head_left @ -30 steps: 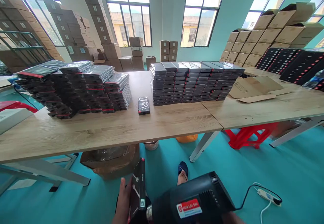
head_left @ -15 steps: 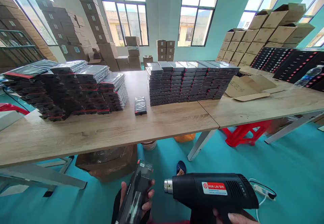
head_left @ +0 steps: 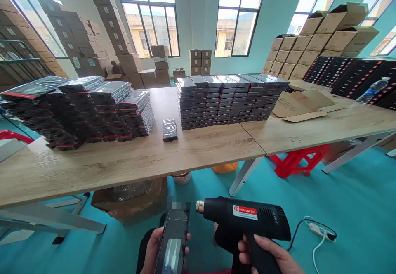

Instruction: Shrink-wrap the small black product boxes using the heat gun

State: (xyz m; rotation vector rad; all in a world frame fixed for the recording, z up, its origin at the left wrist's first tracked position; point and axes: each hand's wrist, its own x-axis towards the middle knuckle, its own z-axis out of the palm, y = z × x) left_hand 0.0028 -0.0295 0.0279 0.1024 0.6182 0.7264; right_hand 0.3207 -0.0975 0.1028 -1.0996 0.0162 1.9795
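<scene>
My left hand [head_left: 154, 245] is closed around a flat black box [head_left: 173, 241], thumb on its left edge and fingertips on its right. In my right hand [head_left: 269, 251] is the grip of a black heat gun [head_left: 244, 214] with a red and white label. Its metal nozzle points left, toward the upper part of the box, with a small gap between them. On the table [head_left: 210, 150] lies a single film-wrapped box [head_left: 170, 130]. Left of it are stacks of loosely wrapped boxes [head_left: 108, 109]; right of it, a neat block of stacked boxes [head_left: 229, 98].
Flattened cardboard [head_left: 305, 105] and a water bottle [head_left: 374, 90] are on the table at the right. A red stool [head_left: 298, 160] and a bag-lined bin [head_left: 130, 197] are below. A power strip [head_left: 321, 230] with cables lies on the floor.
The heat gun has moved left and up, showing more of my right hand round its grip. The box in my left hand has turned more upright, its face now more toward the camera.
</scene>
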